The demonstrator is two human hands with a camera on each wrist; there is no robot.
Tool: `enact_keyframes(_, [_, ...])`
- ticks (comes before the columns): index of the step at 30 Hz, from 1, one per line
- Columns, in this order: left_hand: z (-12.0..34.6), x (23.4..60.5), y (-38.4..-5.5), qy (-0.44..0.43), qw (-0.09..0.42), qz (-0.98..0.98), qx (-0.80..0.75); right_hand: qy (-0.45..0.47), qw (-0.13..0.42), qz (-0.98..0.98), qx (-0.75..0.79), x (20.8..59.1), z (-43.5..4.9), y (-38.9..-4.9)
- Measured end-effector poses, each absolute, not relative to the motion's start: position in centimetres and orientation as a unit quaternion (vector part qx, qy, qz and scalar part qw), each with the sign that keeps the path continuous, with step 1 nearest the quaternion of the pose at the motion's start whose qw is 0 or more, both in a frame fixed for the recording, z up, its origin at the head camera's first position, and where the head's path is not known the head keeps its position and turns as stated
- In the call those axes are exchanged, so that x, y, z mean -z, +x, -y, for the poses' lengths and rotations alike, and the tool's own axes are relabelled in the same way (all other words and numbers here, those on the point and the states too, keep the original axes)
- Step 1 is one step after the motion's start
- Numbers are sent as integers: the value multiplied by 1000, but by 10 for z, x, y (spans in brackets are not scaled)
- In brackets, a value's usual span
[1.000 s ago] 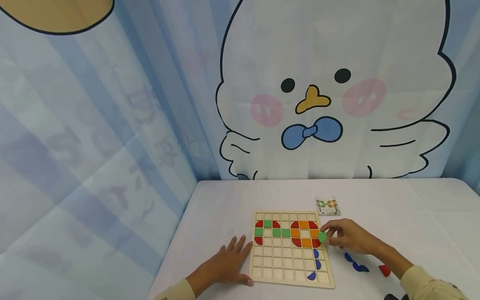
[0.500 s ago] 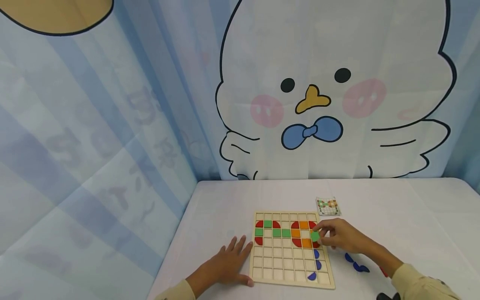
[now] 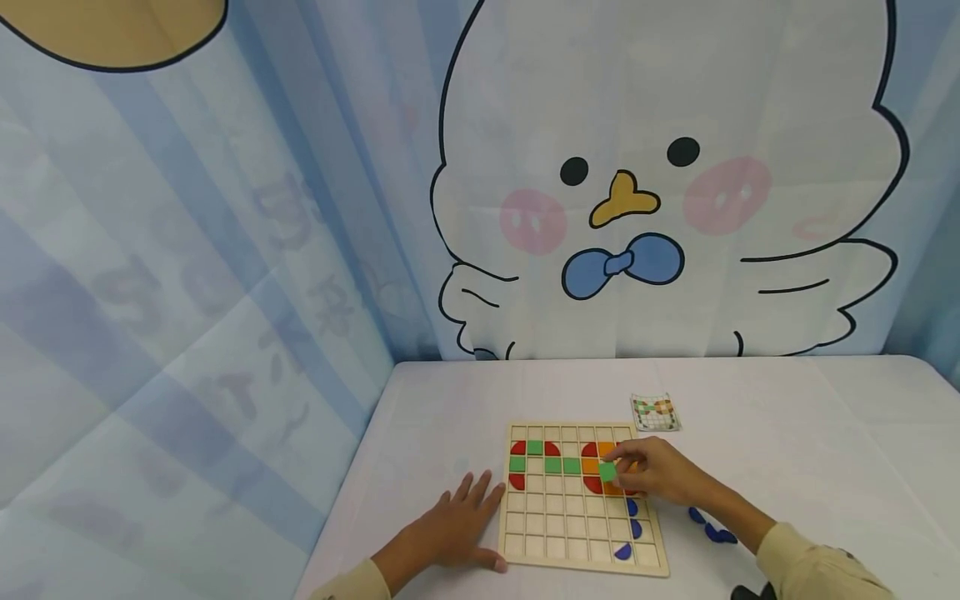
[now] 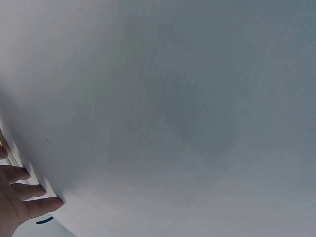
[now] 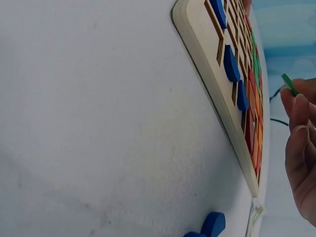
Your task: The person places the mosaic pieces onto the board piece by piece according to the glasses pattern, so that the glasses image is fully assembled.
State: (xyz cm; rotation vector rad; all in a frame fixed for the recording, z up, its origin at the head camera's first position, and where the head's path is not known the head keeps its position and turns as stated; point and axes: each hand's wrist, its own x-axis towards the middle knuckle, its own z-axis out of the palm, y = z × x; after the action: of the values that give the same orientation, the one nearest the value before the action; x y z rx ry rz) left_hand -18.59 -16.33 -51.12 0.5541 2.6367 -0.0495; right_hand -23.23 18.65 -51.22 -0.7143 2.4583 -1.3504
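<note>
A green square tile (image 3: 607, 472) is pinched between thumb and fingers of my right hand (image 3: 662, 472), over the right part of the wooden grid board (image 3: 551, 527). In the right wrist view the green tile (image 5: 290, 84) is held edge-on, above the board's surface. Red, orange and green pieces sit in the board's upper rows, some hidden behind the right hand. Several blue pieces (image 3: 636, 529) lie in the lower right cells. My left hand (image 3: 463, 523) rests on the table with fingers spread, beside the board's left edge, holding nothing.
Loose blue pieces (image 3: 712, 530) lie on the white table (image 3: 840, 442) right of the board. A small pattern card (image 3: 656, 413) lies behind the board's far right corner. A dark object (image 3: 752, 592) shows at the bottom edge. A printed curtain (image 3: 615, 317) stands behind the table.
My right hand has moved left with the green tile, from the board's right edge to over the orange and red pieces. The left hand stays put.
</note>
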Motion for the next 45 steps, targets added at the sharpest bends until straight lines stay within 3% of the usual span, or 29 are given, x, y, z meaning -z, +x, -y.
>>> enact_keyframes(29, [167,516,-186,207,217,-954,3,-245,114,-830,488,519,-109,-239])
enact_keyframes(45, [168,515,-185,217,212,-953,11,-190,86,-898,388,523,-69,-233])
